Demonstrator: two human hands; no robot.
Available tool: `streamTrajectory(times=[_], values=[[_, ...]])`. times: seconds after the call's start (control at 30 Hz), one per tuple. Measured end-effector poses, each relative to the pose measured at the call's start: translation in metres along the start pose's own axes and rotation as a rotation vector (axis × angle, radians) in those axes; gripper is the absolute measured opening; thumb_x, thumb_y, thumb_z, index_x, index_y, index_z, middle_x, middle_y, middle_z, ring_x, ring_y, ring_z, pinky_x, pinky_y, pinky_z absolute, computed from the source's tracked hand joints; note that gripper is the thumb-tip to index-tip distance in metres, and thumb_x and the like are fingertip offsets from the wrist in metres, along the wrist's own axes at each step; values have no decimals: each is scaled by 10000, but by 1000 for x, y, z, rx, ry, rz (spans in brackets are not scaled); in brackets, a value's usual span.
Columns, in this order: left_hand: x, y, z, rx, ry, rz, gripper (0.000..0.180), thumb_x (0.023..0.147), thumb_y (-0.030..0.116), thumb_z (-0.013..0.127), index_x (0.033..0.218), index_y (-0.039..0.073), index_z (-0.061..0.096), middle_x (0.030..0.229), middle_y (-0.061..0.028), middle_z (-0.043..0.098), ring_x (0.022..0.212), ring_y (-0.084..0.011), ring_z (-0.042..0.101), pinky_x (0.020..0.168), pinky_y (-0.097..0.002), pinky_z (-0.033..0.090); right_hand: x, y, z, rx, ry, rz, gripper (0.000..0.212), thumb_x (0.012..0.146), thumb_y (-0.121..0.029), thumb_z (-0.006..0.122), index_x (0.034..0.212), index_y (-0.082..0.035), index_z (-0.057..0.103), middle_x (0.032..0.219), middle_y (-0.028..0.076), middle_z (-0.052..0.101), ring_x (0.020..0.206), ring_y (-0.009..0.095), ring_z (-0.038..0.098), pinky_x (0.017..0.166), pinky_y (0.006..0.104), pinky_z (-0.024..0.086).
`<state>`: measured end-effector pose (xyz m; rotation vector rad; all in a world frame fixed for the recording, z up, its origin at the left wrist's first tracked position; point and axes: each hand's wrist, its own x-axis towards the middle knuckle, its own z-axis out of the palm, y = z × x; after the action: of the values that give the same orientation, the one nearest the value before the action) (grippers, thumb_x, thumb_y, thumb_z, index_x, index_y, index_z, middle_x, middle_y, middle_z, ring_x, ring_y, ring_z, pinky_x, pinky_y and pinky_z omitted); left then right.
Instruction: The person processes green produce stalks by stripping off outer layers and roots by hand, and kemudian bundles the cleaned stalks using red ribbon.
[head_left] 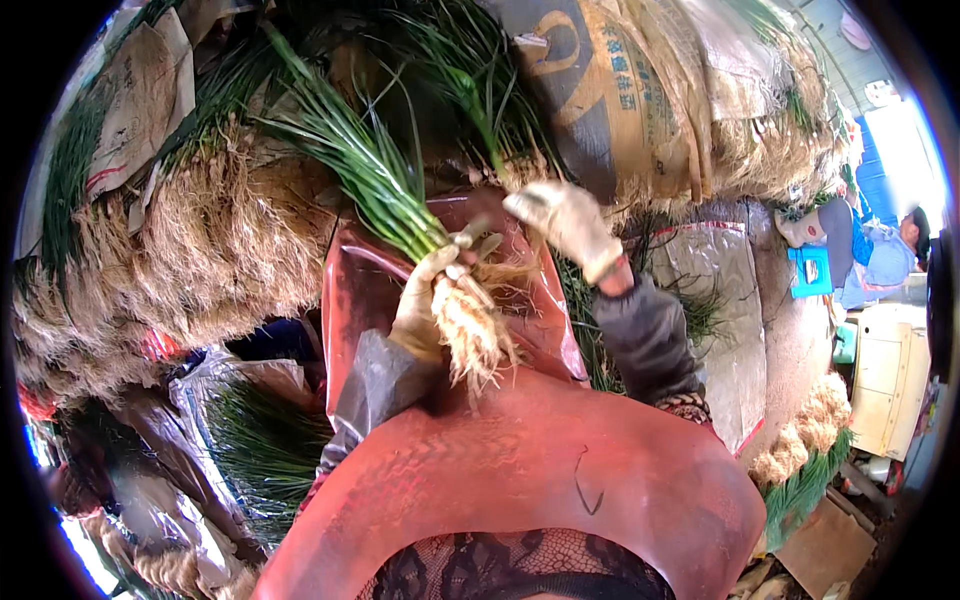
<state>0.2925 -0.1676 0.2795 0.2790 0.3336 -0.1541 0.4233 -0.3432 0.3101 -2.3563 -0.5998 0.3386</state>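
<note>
My left hand, in a pale work glove, is wrapped round a bunch of green onions near the pale stem bases. Their long leaves point up and left, and the shaggy roots hang towards me. Further right, my right hand, gloved as well, has its fingers curled at the edge of the heap. Against its fingertips is the root end of a single green onion, which appears pinched there; the hand partly hides the contact. A red-brown waterproof apron covers my lap beneath both hands.
Rooted green onions are heaped along the far side, partly under printed sacks. Loose greens lie at my left. A flattened sack covers ground at right. Beyond it, a person sits near a blue stool.
</note>
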Motion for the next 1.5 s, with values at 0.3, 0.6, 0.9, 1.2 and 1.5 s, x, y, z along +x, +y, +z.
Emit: streamTrajectory(times=[0.3,0.6,0.9,1.2,1.5], values=[[-9,6,3,5,57,-144,174,861,153,624,989,36,640,875,-81,665,833,-213,653,735,-331,573,10,3,50,1203,-376,169,356,920,-302,605,1122,-10,631,943,73,665,689,110,601,626,246,500],[-16,8,-2,93,120,-218,179,844,138,648,970,11,644,823,-83,651,742,-191,642,672,-341,556,-13,-25,72,299,88,-417,304,946,-335,549,999,-47,633,810,119,652,711,271,646,612,357,501],[-43,34,-6,85,-415,-97,242,838,242,638,978,60,560,985,-121,595,890,-263,576,880,-432,485,-6,30,44,-571,387,-395,122,931,-196,567,924,-103,646,759,50,614,621,177,606,529,279,484],[-40,22,-18,59,-117,-103,534,812,256,662,1256,-4,517,1137,-198,591,1041,-343,577,929,-497,477,79,71,15,-477,160,279,299,865,-347,630,948,-61,650,878,159,675,807,298,658,716,415,497],[-23,8,12,90,44,-177,178,894,182,587,849,13,623,993,-76,619,921,-204,607,821,-344,507,1,31,34,-142,526,-27,278,855,-347,660,857,-71,689,749,91,642,693,224,613,651,360,483]])
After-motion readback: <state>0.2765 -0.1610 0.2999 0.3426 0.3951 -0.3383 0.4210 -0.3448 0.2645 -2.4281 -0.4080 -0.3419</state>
